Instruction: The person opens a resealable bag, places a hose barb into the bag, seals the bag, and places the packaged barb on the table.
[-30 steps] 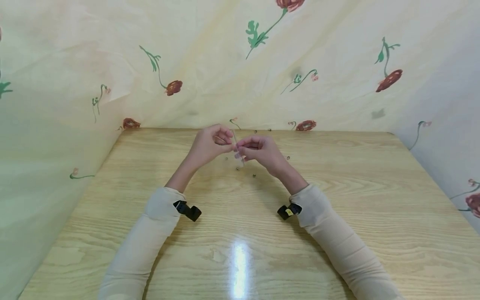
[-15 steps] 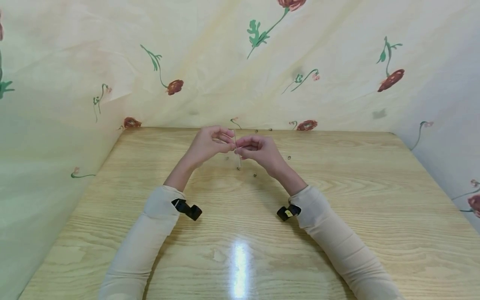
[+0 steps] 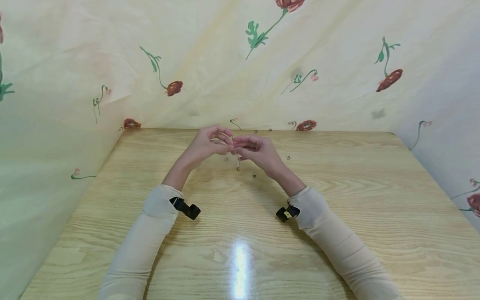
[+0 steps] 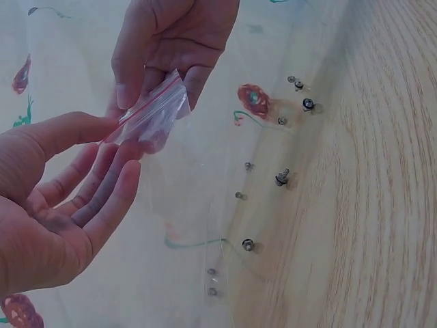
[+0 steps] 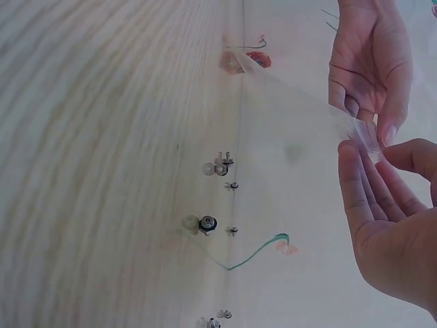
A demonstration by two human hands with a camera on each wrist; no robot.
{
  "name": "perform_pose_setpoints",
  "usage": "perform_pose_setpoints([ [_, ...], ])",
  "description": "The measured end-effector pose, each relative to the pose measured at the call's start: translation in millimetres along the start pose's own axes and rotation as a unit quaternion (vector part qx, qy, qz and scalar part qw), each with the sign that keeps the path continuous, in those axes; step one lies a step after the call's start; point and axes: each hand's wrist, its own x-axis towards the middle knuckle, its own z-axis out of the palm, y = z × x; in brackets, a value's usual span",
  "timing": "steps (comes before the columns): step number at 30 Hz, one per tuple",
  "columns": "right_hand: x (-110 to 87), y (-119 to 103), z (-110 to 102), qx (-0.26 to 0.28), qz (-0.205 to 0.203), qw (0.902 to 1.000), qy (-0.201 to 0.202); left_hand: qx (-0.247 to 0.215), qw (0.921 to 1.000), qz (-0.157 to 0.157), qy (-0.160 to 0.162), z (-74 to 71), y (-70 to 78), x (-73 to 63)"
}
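Note:
A small clear zip bag (image 4: 158,113) with a red line along its mouth is held between the two hands, above the far part of the table. My left hand (image 3: 204,143) pinches the bag's zip edge between thumb and index finger, the other fingers spread loosely below it in the left wrist view. From the other side, my right hand (image 3: 262,154) pinches the same bag with thumb and fingertips. Both sets of fingertips nearly meet in the head view, where the bag appears as a thin edge. Whatever the bag contains is hidden by fingers and glare.
Several small metal screws lie scattered near the hands, among them a dark-ringed screw (image 5: 207,224) and another screw (image 3: 254,176). The wooden table (image 3: 240,225) ends at the back against a flowered cloth (image 3: 210,62). A black wrist camera (image 3: 194,211) sits on the left sleeve.
The bag has turned from a slant to more edge-on, and the right fingertips have drawn in closer to the left ones. The screws on the table have stayed in place.

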Motion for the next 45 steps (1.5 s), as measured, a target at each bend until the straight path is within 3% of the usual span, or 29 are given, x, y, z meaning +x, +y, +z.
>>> perform_pose_setpoints([
  [20, 3.1, -3.3, 4.4, -0.005, 0.005, 0.9999, -0.012, -0.009, 0.9996, -0.014, 0.023, -3.8, -1.6, 0.6],
  [45, 5.8, -3.0, 2.0, -0.009, -0.006, 0.9999, -0.010, -0.022, 0.9995, -0.014, 0.016, -3.2, -4.1, 4.4],
])
